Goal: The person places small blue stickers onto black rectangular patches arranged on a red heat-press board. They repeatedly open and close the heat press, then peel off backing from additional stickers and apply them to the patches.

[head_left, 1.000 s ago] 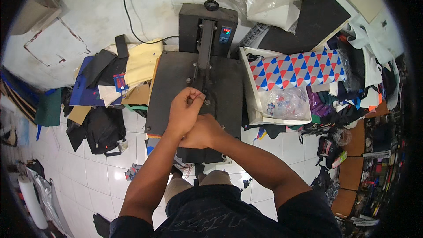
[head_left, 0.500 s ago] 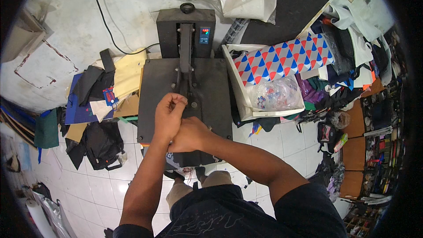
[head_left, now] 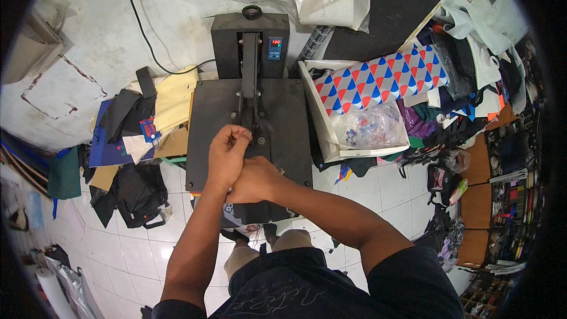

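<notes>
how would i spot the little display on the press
Find the big black press in the middle. At its far end stands a boxy housing; the display sits right of its central bar. Only it shows glowing red digits on blue.

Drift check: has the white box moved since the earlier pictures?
No. The white box keeps its place beside the press, on its right; both sit farther left than at first, so likely only the camera moved.

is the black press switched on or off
On: the black press has a small display on its rear housing, with red digits lit.
</notes>
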Demonstrator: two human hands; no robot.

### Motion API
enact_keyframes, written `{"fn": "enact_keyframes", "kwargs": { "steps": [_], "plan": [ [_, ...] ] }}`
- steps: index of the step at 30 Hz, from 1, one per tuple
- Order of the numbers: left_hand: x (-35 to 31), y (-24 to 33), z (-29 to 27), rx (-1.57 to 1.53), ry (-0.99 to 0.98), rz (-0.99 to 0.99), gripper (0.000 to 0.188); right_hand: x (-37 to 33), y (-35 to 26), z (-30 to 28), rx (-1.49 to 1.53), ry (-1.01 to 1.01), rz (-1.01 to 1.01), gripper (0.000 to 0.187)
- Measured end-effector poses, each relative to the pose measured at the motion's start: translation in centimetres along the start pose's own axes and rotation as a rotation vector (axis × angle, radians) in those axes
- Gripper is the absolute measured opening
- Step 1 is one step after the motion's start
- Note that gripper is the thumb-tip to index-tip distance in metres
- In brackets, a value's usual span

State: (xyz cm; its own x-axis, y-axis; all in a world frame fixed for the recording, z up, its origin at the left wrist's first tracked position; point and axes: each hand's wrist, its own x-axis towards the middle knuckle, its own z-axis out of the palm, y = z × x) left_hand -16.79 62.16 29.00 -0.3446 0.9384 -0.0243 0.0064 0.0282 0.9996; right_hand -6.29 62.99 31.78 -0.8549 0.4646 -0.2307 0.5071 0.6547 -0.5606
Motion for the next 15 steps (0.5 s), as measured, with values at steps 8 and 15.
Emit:
{"fn": "enact_keyframes", "kwargs": {
  "steps": [8,15],
  "plan": [
    [0.01,0.25,-0.13,0.065,0.000,0.030,0.009,-0.01,-0.02,-0.06,0.010,0.000,0.010,0.046],
    [0.04,0.06,-0.08,0.030,-0.002,0.012,0.008,0.03,0.06,-0.01,0.011,0.006,0.000,0.045]
  ]
}}
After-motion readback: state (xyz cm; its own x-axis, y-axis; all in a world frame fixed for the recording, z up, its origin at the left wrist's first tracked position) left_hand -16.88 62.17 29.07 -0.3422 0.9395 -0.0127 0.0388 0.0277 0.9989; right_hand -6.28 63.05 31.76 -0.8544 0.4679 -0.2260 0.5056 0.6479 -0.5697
